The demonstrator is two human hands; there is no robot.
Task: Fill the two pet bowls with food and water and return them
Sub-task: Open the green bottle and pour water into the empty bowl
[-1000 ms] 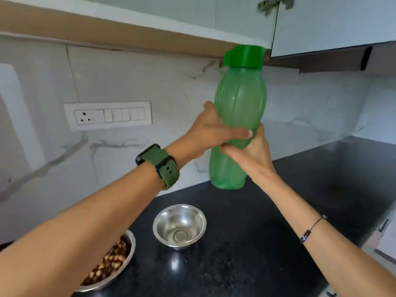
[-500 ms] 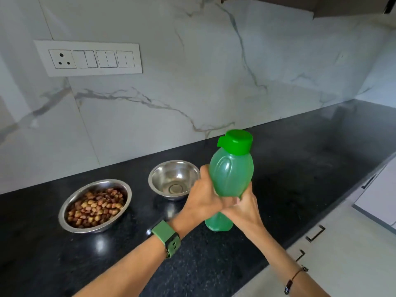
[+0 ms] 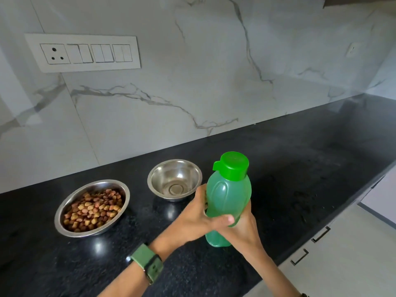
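A green plastic bottle (image 3: 228, 194) with its green cap closed stands upright at the black counter's front. My left hand (image 3: 199, 219) wraps its lower body from the left. My right hand (image 3: 242, 230) grips it from the right and front. Both hands hold it; its base looks to rest on the counter. Just left of the bottle sits a small steel bowl (image 3: 174, 179), empty inside. Farther left is a wider steel bowl (image 3: 92, 207) filled with brown pet kibble.
The black granite counter (image 3: 300, 179) stretches to the right along a white marble backsplash. A switch and socket panel (image 3: 83, 52) is on the wall at upper left. White drawers with dark handles (image 3: 320, 234) lie below the counter's front edge.
The bottle came down from high near the upper cabinet to counter level, held in both hands throughout. The view tilted down, and the bowls now appear farther from me.
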